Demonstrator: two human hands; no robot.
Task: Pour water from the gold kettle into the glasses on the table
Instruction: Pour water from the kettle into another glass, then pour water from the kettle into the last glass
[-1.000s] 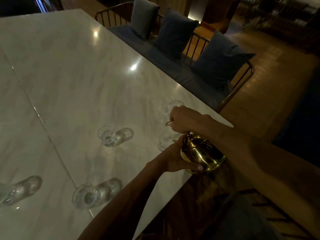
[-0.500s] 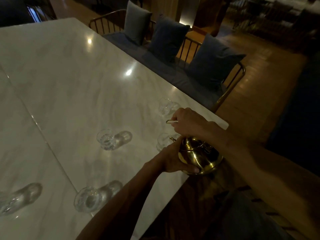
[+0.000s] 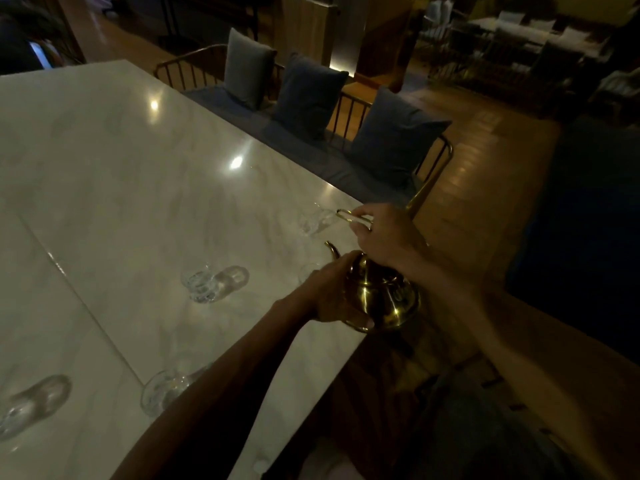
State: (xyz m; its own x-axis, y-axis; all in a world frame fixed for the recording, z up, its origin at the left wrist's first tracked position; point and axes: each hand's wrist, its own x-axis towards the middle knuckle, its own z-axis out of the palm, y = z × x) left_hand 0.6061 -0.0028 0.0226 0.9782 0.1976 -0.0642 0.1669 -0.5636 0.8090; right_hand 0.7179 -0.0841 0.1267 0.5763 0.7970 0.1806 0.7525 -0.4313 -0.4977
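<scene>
The gold kettle [image 3: 384, 296] is held over the table's right edge, its spout pointing left and up. My right hand [image 3: 384, 237] grips the thin handle above it. My left hand [image 3: 332, 296] cups the kettle's body from the left. A clear glass [image 3: 317, 221] stands just beyond the spout. Another glass [image 3: 308, 271] is mostly hidden behind my left hand. A third glass [image 3: 201, 284] stands mid-table, and one more glass [image 3: 162, 393] sits near my left forearm.
The white marble table [image 3: 138, 188] has a seam running diagonally at the left. Another glass [image 3: 31, 407] lies at the lower left edge. A bench with three grey cushions [image 3: 308, 95] runs along the far side. Wooden floor lies to the right.
The kettle has been lifted and tipped back so its spout now points up, away from the near glass. My right hand has risen and shifted toward the far glass.
</scene>
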